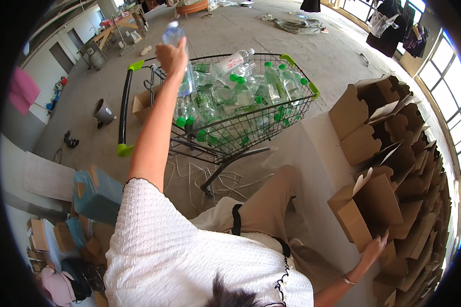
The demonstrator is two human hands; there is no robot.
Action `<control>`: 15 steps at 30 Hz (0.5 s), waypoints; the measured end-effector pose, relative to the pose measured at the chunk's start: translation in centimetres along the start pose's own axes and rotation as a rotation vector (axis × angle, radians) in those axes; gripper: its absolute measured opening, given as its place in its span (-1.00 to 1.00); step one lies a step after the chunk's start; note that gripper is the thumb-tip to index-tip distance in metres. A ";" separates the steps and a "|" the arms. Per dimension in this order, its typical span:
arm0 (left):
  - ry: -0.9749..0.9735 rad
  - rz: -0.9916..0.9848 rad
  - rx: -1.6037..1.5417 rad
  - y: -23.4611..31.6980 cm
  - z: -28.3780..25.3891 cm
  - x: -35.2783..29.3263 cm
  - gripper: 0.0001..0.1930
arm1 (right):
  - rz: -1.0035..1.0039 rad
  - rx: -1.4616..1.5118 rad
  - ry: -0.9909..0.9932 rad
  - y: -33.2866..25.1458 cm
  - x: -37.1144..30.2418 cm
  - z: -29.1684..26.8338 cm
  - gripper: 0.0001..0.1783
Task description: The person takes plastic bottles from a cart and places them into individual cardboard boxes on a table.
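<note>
My left hand (173, 57) is raised over the handle end of a black wire shopping cart (221, 156), its fingers wrapped round a clear plastic bottle (173, 35). The bottle stands up out of my grip, and its lower part shows below the hand. Clear bottles (235, 102), several with green caps, fill the cart and lie at many angles. Down at the right, my right hand (375, 249) grips the lower edge of an open brown cardboard box (378, 197). Part of that hand's fingers is hidden against the cardboard.
Rows of open cardboard boxes (415, 225) crowd the right side, by a pale covered surface (317, 148). White strapping (225, 179) lies tangled under the cart. A grey bucket (104, 112) and a blue-wrapped bundle (95, 197) are at the left.
</note>
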State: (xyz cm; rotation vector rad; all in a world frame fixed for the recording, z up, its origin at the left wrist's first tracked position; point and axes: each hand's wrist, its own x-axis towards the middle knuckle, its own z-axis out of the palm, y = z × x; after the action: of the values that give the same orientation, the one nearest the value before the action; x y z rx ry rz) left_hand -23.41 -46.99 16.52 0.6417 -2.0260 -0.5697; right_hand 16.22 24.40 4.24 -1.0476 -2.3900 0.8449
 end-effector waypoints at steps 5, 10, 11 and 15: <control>-0.378 0.020 0.487 -4.1 1.2 -1.8 -0.11 | 0.023 -0.008 0.020 -0.1 -0.6 -0.4 -0.38; -1.077 0.025 0.704 -9.6 5.8 -0.8 -0.16 | 0.003 0.008 0.003 0.1 -0.5 -0.2 -0.38; -1.021 -0.006 0.736 -11.5 7.2 0.0 -0.14 | -0.004 0.009 0.003 0.5 -0.2 0.1 -0.38; -0.706 0.136 0.679 -1.2 5.6 -5.5 -0.02 | 0.017 -0.031 0.038 1.0 -0.3 0.0 -0.39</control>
State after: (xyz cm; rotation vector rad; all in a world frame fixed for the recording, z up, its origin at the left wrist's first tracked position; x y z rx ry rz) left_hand -25.49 -43.61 9.67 0.7449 -2.9454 0.0179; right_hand 16.94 24.67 3.50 -1.0881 -2.3727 0.7891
